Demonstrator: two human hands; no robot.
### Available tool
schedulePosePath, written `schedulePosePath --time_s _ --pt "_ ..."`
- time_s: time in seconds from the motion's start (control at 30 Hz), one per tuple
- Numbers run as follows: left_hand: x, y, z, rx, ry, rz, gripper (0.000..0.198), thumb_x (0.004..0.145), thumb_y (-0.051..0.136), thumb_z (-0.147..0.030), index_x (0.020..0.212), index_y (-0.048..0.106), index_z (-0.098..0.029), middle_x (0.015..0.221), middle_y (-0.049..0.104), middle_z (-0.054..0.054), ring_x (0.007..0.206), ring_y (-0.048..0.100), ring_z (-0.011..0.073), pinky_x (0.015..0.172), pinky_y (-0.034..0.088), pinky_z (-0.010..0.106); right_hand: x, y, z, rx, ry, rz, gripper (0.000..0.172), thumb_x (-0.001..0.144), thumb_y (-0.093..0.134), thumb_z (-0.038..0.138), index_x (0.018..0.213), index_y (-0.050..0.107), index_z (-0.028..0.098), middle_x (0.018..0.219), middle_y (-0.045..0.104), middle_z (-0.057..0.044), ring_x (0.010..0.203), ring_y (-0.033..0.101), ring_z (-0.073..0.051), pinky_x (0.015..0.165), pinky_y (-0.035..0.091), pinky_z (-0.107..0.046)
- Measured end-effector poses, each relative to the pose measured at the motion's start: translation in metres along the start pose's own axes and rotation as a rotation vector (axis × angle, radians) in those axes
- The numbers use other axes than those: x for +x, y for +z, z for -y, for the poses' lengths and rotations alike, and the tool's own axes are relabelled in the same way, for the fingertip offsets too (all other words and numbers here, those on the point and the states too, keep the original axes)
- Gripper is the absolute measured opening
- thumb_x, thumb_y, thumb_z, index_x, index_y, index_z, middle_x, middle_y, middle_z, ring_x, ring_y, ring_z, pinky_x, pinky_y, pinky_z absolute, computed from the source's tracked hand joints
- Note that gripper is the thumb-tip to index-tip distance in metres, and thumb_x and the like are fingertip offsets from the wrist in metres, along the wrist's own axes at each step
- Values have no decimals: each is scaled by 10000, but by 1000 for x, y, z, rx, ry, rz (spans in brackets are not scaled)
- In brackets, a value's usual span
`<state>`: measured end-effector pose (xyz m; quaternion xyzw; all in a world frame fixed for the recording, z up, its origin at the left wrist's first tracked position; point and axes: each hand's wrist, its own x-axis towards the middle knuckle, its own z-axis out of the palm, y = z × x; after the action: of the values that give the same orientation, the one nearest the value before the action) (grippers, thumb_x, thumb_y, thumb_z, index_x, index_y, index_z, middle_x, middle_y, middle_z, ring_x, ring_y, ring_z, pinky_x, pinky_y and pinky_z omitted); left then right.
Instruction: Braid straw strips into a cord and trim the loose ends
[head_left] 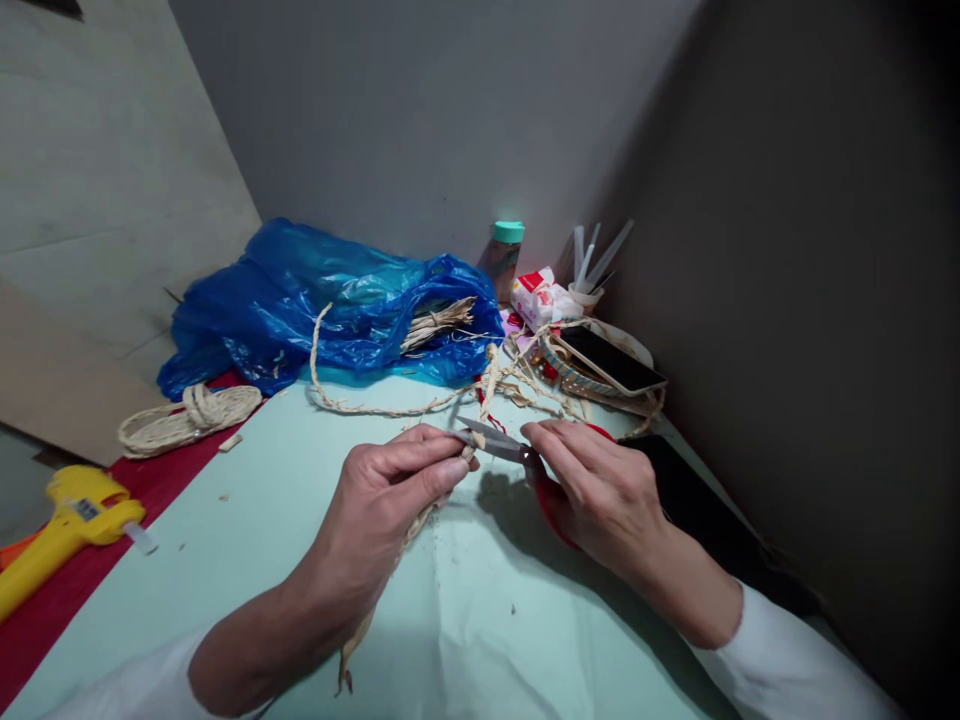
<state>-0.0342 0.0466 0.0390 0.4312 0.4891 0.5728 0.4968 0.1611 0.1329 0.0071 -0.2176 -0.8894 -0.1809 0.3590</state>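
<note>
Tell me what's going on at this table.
A person's left hand pinches a braided cord, while the right hand holds red-handled scissors with the blades at it. Whether they have cut through is unclear. Behind lies a blue bag with straw showing; a woven slipper and yellow glue gun lie to the left.

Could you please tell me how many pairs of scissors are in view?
1: the red-handled scissors in the right hand, set at the braided cord that the left hand pinches. Any inside the blue bag would be hidden.
</note>
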Motion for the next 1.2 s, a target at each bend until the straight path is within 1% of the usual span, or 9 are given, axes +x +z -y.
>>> schedulePosePath --time_s 0.23,0.37,0.47,0.53,0.63,0.8,0.97,1.1,1.2 --pt "1 0 0 27 24 -15 79 796 709 -195 811 785 -181 851 629 26 849 522 126 728 408 201 1 -1 -2 -30 -6 -31 144 865 565 75 994 620 108 870 703 -91 764 663 -176 654 490 -269" --pt "0 1 -3 -90 -30 -11 172 778 721 -198 943 769 -192 928 675 39 880 574 144 769 443 220 1 -4 2 47 -185 -52 253 853 573 68 1105 594 59 918 710 -129 787 663 -188 683 511 -283" --pt "1 2 -4 -186 -97 -2 159 776 707 -194 930 729 -160 880 663 40 765 581 122 709 466 223 3 -6 7 176 -301 -24 240 866 540 73 1101 587 59 859 713 -110 714 649 -167 610 499 -267" --pt "4 1 -3 -244 -117 28 121 777 685 -176 894 699 -149 783 607 17 638 526 85 581 434 194 5 -7 9 263 -214 -32 240 863 508 57 1086 596 86 872 710 -104 726 650 -156 598 496 -252" --pt "7 0 -1 -297 -130 81 126 812 653 -200 919 684 -143 712 514 -15 503 354 33 438 279 161 9 -8 10 440 121 -63 198 853 530 68 1006 621 153 843 692 -62 704 636 -130 598 492 -227" --pt "9 -3 3 -216 -130 81 198 858 628 -286 891 704 -106 649 476 -21 464 244 16 415 152 180 15 -9 11 655 551 -24 85 861 610 204 927 661 193 758 668 -15 582 593 -115 522 465 -223" --pt "7 -2 3 -95 -102 52 214 850 646 -301 810 719 -104 535 372 -50 457 243 25 413 144 185 15 -6 13 731 594 128 112 864 605 258 909 684 192 717 665 -6 553 567 -114 508 441 -228" --pt "2 -1 2 -3 -41 49 221 876 625 -310 859 733 -118 505 308 -66 458 246 31 421 181 182 14 -5 13 706 510 99 98 834 615 188 910 675 172 760 670 -12 591 570 -107 557 450 -224" --pt "-2 1 1 -30 -22 65 214 887 613 -293 978 734 -142 574 376 -42 510 309 44 447 234 179 13 -5 12 680 438 74 136 814 603 125 931 655 169 773 649 -6 625 562 -104 586 442 -221"
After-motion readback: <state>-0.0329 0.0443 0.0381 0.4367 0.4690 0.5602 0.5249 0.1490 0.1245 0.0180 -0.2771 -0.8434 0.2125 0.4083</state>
